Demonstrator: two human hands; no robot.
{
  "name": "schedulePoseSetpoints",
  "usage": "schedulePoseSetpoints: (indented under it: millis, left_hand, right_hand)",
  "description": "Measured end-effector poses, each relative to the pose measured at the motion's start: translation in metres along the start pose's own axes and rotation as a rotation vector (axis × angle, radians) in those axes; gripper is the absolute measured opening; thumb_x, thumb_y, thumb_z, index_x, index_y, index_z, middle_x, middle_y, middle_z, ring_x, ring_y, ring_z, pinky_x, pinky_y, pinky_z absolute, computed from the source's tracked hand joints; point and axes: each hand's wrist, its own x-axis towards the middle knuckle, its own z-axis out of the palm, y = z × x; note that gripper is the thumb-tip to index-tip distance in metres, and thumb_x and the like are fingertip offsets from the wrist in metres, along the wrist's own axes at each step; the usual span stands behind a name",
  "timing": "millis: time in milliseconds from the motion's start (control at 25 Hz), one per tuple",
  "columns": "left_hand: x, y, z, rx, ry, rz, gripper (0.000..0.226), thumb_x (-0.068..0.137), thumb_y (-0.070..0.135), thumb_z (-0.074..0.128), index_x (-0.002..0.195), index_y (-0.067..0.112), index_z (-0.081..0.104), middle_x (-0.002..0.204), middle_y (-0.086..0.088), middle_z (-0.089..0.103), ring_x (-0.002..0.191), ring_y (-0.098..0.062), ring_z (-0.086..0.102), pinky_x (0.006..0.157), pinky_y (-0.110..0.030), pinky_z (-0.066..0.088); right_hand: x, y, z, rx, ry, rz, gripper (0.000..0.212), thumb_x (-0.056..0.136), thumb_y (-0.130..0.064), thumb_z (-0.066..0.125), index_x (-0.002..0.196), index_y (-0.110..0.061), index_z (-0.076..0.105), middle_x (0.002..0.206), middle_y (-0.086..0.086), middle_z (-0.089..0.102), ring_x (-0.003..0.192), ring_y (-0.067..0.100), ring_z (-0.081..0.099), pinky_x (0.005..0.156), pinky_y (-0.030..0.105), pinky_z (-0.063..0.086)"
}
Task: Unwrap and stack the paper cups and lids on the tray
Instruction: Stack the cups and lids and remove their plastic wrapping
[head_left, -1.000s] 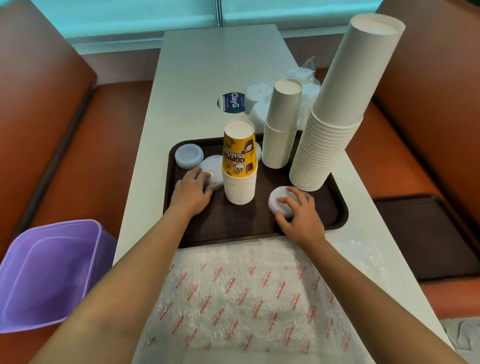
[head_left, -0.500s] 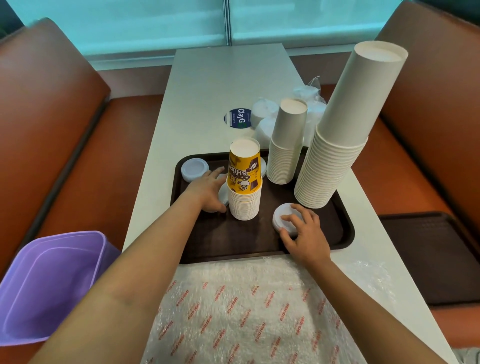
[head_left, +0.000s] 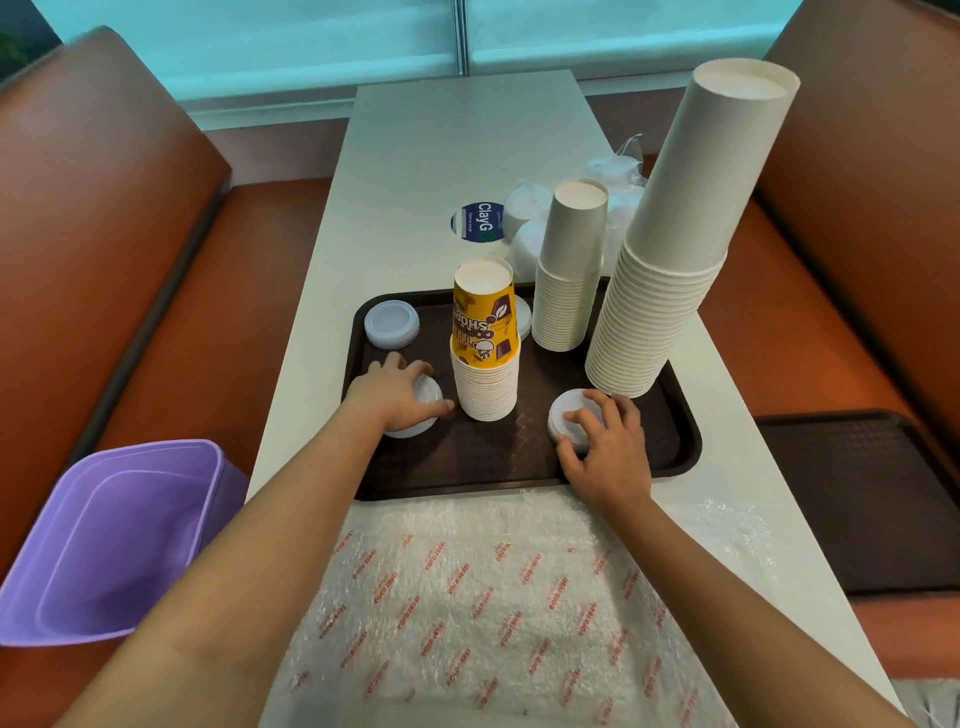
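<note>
**Cups and lids on brown tray, frame centre**

Bubble wrap (head_left: 498, 597), red lettering unreadable. Left hand (head_left: 395, 395) curls over left lid stack (head_left: 423, 413); right hand (head_left: 605, 447) grips right lid stack (head_left: 563, 415). Yellow-topped cup stack (head_left: 485, 343), inverted, upright, print partly reads "SHOP". Two white inverted stacks (head_left: 571, 275), the taller (head_left: 675, 234) tilting right. Tray (head_left: 680, 441). Sticker (head_left: 478, 222): "ClayG".

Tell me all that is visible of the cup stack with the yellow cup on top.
The yellow-topped cup stack stands upside down and upright, mid-tray on the brown tray. The top cup is yellow paper with brown print and a white base; below show many white rims. The left hand lies close beside it; whether they touch is unclear.
</note>
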Motion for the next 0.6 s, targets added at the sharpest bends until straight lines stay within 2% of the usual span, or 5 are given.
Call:
schedulePoseSetpoints:
  millis: [160,320,440,600]
  left_hand:
    - [-0.034,0.009,0.015,-0.068,-0.026,-0.084,0.086,0.074,0.059,0.068,0.144,0.034,0.026,0.148,-0.007,0.025,0.134,-0.033,0.028,0.100,-0.045,0.040]
    - [-0.052,0.047,0.029,-0.200,0.055,-0.242,0.097,0.072,0.057,0.071,0.146,0.023,0.018,0.147,-0.009,0.029,0.134,-0.033,0.030,0.099,-0.044,0.042]
    - [-0.059,0.080,0.035,-0.288,0.104,-0.352,0.105,0.069,0.066,0.068,0.145,0.013,0.018,0.148,-0.010,0.029,0.136,-0.032,0.029,0.100,-0.042,0.042]
    - [-0.062,0.109,0.036,-0.405,0.122,-0.390,0.105,0.071,0.072,0.060,0.146,0.013,0.017,0.148,-0.013,0.027,0.136,-0.033,0.027,0.100,-0.043,0.041]
  right_hand:
    - [-0.004,0.004,-0.006,-0.016,-0.032,-0.011,0.038,0.079,-0.035,0.057,0.108,-0.012,0.063,0.136,0.006,0.051,0.128,0.031,0.034,0.101,0.044,0.038]
    - [-0.006,0.014,-0.013,0.006,-0.033,0.054,0.034,0.080,-0.026,0.068,0.109,-0.012,0.060,0.139,0.005,0.046,0.129,0.028,0.029,0.098,0.040,0.040]
    - [-0.006,0.020,-0.020,0.022,-0.012,0.072,0.033,0.080,-0.022,0.068,0.109,-0.010,0.060,0.139,0.006,0.046,0.129,0.028,0.029,0.098,0.039,0.038]
    - [-0.007,0.029,-0.023,0.005,-0.004,0.041,0.034,0.079,-0.024,0.069,0.109,-0.010,0.062,0.136,0.007,0.050,0.127,0.030,0.033,0.097,0.041,0.036]
